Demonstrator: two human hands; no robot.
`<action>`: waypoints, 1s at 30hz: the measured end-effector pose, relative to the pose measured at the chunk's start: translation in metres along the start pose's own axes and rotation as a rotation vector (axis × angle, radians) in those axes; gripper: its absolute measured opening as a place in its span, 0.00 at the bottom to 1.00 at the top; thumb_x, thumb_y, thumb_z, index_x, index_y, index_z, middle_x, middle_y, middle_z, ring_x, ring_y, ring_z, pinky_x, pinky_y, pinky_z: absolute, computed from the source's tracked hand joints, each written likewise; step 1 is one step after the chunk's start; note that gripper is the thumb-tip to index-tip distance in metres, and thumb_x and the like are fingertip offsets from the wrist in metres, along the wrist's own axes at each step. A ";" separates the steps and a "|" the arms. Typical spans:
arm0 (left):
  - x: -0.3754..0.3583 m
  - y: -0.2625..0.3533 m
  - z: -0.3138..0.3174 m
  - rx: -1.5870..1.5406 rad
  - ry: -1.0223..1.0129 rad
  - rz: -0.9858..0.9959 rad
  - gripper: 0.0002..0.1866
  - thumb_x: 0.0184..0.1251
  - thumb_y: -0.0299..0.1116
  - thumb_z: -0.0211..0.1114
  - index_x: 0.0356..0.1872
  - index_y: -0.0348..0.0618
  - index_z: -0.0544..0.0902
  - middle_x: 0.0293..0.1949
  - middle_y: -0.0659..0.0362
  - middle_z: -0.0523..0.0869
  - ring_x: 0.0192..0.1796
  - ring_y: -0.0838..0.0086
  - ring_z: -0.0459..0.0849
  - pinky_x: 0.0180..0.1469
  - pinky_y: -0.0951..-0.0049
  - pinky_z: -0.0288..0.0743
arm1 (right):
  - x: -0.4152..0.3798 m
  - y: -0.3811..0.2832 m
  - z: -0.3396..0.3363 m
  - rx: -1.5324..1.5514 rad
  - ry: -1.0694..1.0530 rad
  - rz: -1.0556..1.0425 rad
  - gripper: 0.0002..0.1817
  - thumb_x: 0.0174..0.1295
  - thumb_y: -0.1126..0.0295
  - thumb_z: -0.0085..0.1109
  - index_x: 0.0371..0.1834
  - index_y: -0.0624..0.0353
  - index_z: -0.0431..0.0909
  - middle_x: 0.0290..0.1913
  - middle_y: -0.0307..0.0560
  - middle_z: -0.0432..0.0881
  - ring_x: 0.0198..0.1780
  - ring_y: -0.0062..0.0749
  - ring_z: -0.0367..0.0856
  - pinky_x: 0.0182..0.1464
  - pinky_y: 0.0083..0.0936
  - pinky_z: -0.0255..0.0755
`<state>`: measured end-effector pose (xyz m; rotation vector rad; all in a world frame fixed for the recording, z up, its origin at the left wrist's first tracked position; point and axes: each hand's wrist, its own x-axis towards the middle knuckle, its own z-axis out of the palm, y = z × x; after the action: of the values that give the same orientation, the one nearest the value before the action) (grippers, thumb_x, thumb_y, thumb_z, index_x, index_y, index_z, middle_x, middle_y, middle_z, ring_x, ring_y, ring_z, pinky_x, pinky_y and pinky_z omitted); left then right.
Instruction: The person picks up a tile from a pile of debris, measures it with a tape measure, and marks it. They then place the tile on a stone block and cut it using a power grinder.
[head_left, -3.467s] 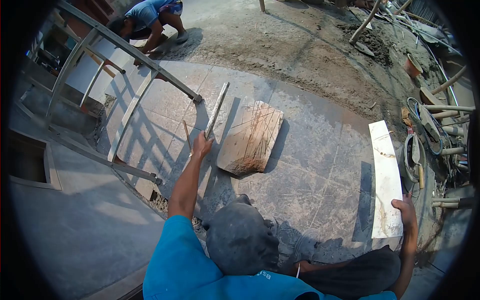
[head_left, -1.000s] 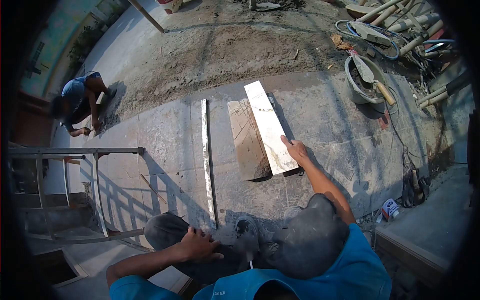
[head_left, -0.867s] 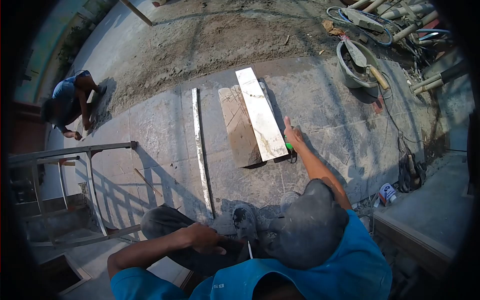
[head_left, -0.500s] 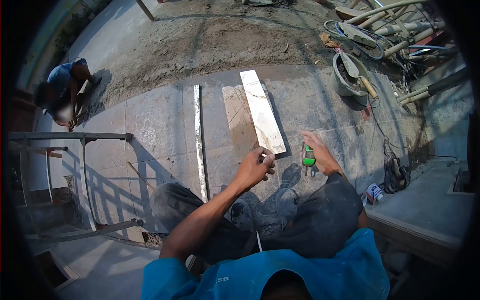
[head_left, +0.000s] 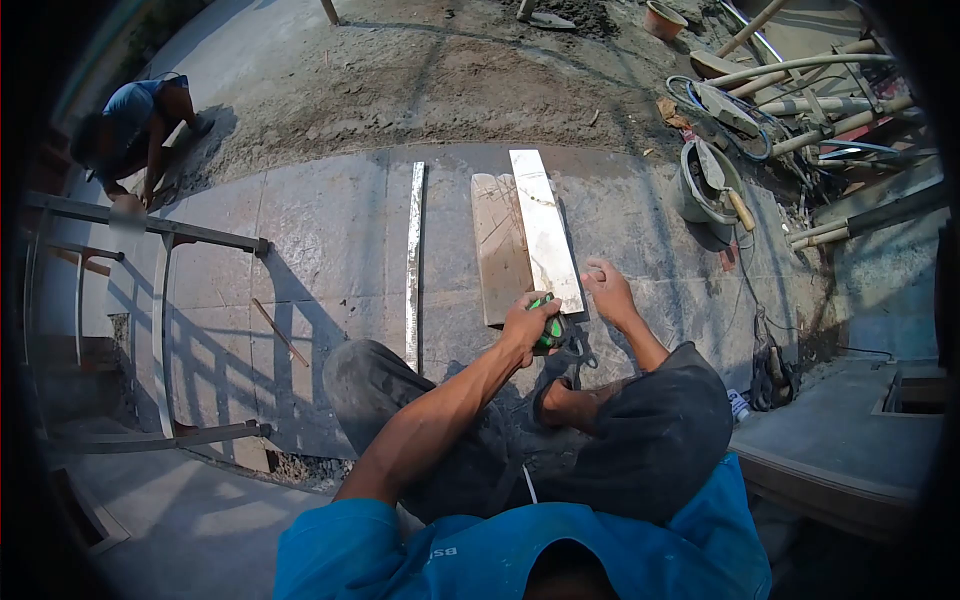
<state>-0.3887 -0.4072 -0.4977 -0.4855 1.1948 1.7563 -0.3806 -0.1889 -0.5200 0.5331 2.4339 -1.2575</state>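
Observation:
My left hand [head_left: 527, 325] is closed around a green and black tape measure [head_left: 546, 338], just below the near end of a white board [head_left: 543, 225]. To its right, my right hand [head_left: 608, 292] is held beside the board's lower right corner. Its fingers are loosely bent and apart, with nothing visible in them. The white board overlaps a worn wooden plank [head_left: 497, 250] lying on the paving. Further left, a long, narrow, pale straightedge [head_left: 414, 265] lies roughly parallel to the boards.
A bucket [head_left: 690, 185] with a trowel [head_left: 712, 170] stands at the right, near piled poles [head_left: 800, 75] and a hose. A metal frame [head_left: 165, 330] stands at the left, and a thin stick [head_left: 280, 332] lies nearby. Another person [head_left: 140, 120] crouches at the far left.
The tape measure has passed from my right hand to my left hand. My right hand has moved slightly left, towards the board's end. The camera view has shifted.

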 end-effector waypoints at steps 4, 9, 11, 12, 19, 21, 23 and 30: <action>-0.018 0.011 -0.003 -0.034 0.027 -0.026 0.18 0.67 0.36 0.64 0.56 0.49 0.73 0.37 0.60 0.81 0.31 0.72 0.83 0.28 0.63 0.82 | 0.052 0.041 0.052 -0.330 0.272 0.138 0.51 0.51 0.40 0.69 0.68 0.69 0.62 0.58 0.67 0.76 0.60 0.57 0.75 0.63 0.42 0.66; -0.058 0.019 -0.008 -0.123 0.029 -0.085 0.23 0.65 0.32 0.64 0.62 0.47 0.73 0.33 0.60 0.81 0.29 0.75 0.80 0.27 0.66 0.80 | 0.052 0.031 0.078 -0.049 0.359 0.208 0.46 0.52 0.43 0.70 0.66 0.65 0.64 0.58 0.66 0.76 0.61 0.57 0.75 0.62 0.42 0.67; -0.070 0.014 -0.017 -0.011 -0.052 -0.117 0.23 0.69 0.30 0.60 0.65 0.48 0.71 0.41 0.61 0.81 0.36 0.74 0.83 0.33 0.68 0.82 | 0.048 0.042 0.073 -0.024 0.541 0.079 0.44 0.53 0.46 0.70 0.67 0.59 0.64 0.58 0.64 0.77 0.60 0.56 0.76 0.61 0.42 0.68; -0.073 0.006 -0.021 -0.030 -0.051 -0.096 0.24 0.69 0.28 0.61 0.65 0.46 0.72 0.43 0.61 0.81 0.37 0.76 0.83 0.35 0.72 0.82 | 0.038 0.023 0.068 -0.041 0.587 0.069 0.40 0.54 0.48 0.69 0.68 0.51 0.67 0.59 0.60 0.79 0.58 0.57 0.78 0.58 0.43 0.70; -0.096 -0.017 -0.032 0.045 -0.005 -0.011 0.26 0.66 0.24 0.64 0.65 0.42 0.71 0.44 0.60 0.81 0.39 0.78 0.82 0.40 0.77 0.80 | 0.041 0.029 0.085 -0.247 0.568 -0.053 0.36 0.56 0.49 0.68 0.68 0.46 0.71 0.57 0.54 0.81 0.54 0.56 0.80 0.55 0.44 0.73; -0.093 -0.016 -0.035 -0.015 0.000 -0.027 0.26 0.67 0.25 0.62 0.66 0.42 0.70 0.44 0.60 0.81 0.39 0.76 0.83 0.40 0.75 0.80 | 0.041 0.020 0.100 -0.223 0.515 -0.044 0.37 0.55 0.48 0.68 0.68 0.49 0.71 0.54 0.60 0.82 0.53 0.57 0.81 0.52 0.43 0.75; -0.092 -0.009 -0.038 -0.073 0.011 -0.045 0.26 0.68 0.26 0.61 0.67 0.42 0.69 0.44 0.59 0.81 0.40 0.75 0.83 0.39 0.73 0.81 | 0.040 0.010 0.121 -0.209 0.495 -0.106 0.37 0.55 0.49 0.69 0.67 0.50 0.71 0.54 0.61 0.82 0.54 0.57 0.81 0.53 0.42 0.75; -0.094 0.005 -0.049 -0.249 -0.049 -0.106 0.30 0.68 0.40 0.47 0.71 0.44 0.64 0.56 0.55 0.77 0.54 0.62 0.80 0.51 0.46 0.77 | 0.046 0.010 0.145 -0.042 0.470 -0.086 0.35 0.64 0.54 0.62 0.72 0.53 0.62 0.57 0.68 0.77 0.57 0.65 0.76 0.56 0.50 0.70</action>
<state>-0.3548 -0.4950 -0.4479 -0.6365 0.9035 1.8231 -0.3958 -0.2960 -0.6278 0.7952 2.8866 -1.2192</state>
